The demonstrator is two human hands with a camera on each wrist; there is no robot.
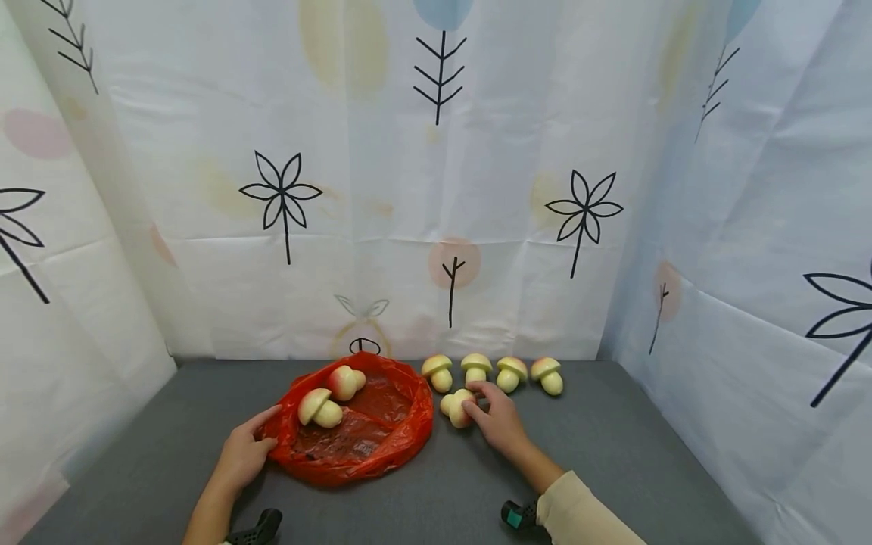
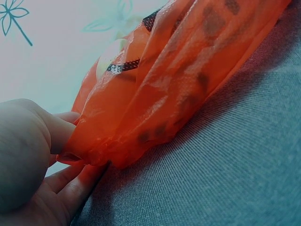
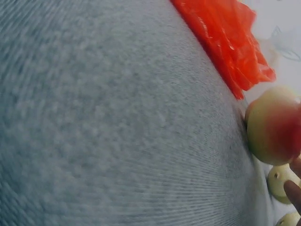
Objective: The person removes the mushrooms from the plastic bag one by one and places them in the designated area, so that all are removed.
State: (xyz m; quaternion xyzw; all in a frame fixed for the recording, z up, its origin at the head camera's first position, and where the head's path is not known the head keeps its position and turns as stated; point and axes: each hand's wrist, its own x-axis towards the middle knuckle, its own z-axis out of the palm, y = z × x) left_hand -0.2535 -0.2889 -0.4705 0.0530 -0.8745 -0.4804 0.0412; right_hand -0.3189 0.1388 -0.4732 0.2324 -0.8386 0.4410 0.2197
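A red plastic bag (image 1: pixel 409 443) lies spread with its mouth up on the grey table. Inside it are two toy mushrooms, a tilted one (image 1: pixel 320 409) and a pinkish one (image 1: pixel 346 383). My left hand (image 1: pixel 243 454) pinches the bag's left rim; in the left wrist view the thumb and fingers sit on either side of the red plastic (image 2: pixel 127 108). Just right of the bag, my right hand (image 1: pixel 502 424) holds another toy mushroom (image 1: pixel 458 409) between thumb and fingers. In the right wrist view its red-and-cream cap (image 3: pixel 273 127) meets the fingertips at the frame's edge.
Behind the right hand stands a row of several toy mushrooms, from one near the bag (image 1: pixel 437 371) to one at the right end (image 1: pixel 548 375). A printed white curtain (image 1: pixel 381 189) closes off the back and both sides of the grey table (image 1: pixel 654 469).
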